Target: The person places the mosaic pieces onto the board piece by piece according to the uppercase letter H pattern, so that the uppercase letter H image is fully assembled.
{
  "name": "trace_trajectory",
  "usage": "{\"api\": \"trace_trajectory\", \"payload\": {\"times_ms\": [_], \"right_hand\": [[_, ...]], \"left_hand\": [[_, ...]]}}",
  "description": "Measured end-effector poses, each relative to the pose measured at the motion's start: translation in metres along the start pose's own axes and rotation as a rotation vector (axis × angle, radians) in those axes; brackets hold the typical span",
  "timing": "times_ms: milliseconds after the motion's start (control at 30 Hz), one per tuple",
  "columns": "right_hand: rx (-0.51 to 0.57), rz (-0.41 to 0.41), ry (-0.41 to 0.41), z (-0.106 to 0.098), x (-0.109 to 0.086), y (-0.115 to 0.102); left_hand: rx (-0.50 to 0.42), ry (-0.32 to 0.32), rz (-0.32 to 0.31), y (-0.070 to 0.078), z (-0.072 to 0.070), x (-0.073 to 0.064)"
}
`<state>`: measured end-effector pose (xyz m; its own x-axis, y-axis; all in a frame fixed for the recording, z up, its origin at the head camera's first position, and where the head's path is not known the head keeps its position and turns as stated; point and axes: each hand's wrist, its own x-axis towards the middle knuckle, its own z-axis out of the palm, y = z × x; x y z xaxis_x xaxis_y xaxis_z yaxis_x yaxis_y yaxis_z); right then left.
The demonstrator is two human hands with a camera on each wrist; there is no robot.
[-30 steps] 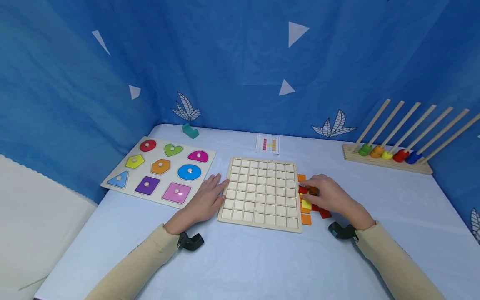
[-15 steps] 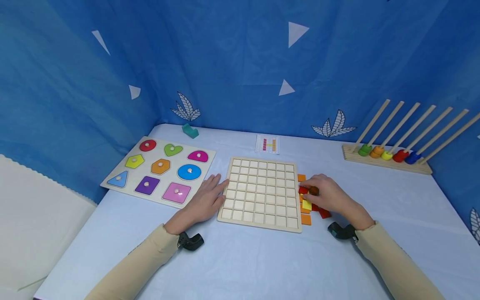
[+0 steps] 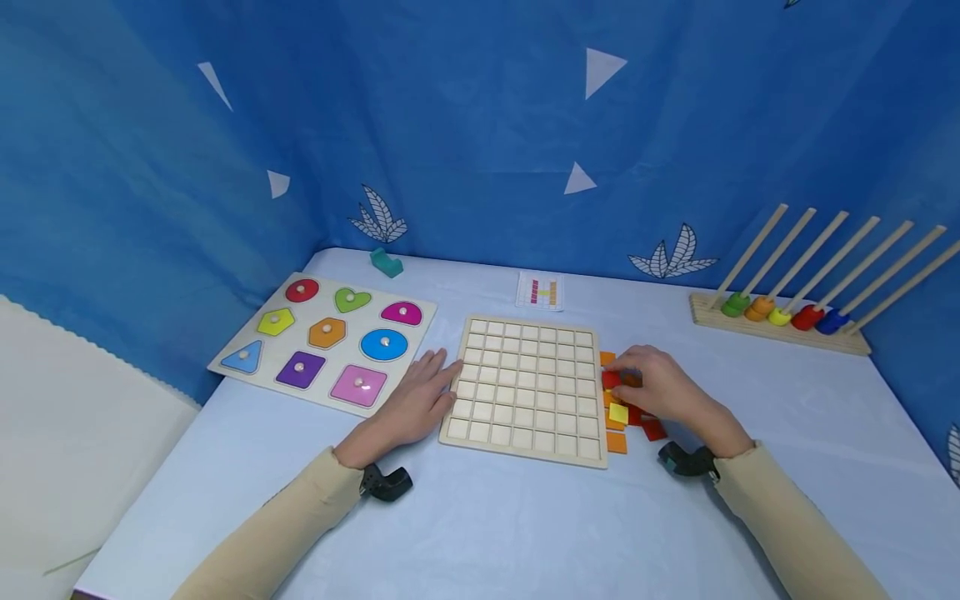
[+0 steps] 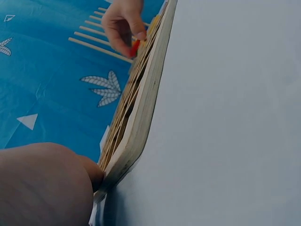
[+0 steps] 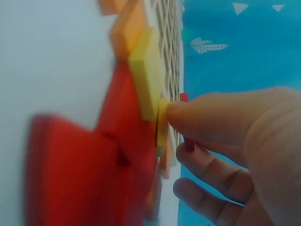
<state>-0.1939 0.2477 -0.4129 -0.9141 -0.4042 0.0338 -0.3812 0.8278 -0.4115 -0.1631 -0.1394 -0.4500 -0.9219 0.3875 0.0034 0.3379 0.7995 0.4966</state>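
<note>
A square wooden grid board (image 3: 525,458) lies mid-table with bare cells. My left hand (image 3: 414,404) rests at its left edge, fingers extended and fingertips right at the rim. Beyond the board's right edge, my right hand (image 3: 660,383) pinches a red square tile (image 3: 611,380) between thumb and fingers; the right wrist view shows this red tile (image 5: 189,144) on edge behind the thumb. Beneath that hand is a loose pile of tiles: a yellow tile (image 3: 618,414) on top, orange tiles (image 3: 617,442) along the board and red tiles (image 3: 654,429) to the right. The hand hides part of the pile.
A knobbed shape puzzle (image 3: 322,333) lies left of the board. Behind the board is a small pattern card (image 3: 540,292), and a teal block (image 3: 386,262) sits at the back left. A wooden peg rack (image 3: 780,325) with coloured rings stands back right.
The right hand has risen slightly off the pile with the red tile, and more of the yellow tile shows. The left hand stays at the board's edge. The head view has shifted slightly.
</note>
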Motion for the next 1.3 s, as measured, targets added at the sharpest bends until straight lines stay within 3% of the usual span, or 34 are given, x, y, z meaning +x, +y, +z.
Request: {"api": "trace_trajectory", "payload": {"times_ms": [233,800,1300], "right_hand": [[-0.019,-0.019,0.01,-0.002,0.016,-0.008],[0.084,-0.071,-0.062,0.013,0.085,-0.051],[0.136,-0.084,-0.099,0.033,0.112,-0.073]], "left_hand": [[-0.002,-0.001,0.009,0.0,-0.001,0.0],[-0.006,-0.008,-0.001,0.002,-0.003,-0.001],[-0.001,0.006,0.005,0.002,-0.002,-0.001]]}}
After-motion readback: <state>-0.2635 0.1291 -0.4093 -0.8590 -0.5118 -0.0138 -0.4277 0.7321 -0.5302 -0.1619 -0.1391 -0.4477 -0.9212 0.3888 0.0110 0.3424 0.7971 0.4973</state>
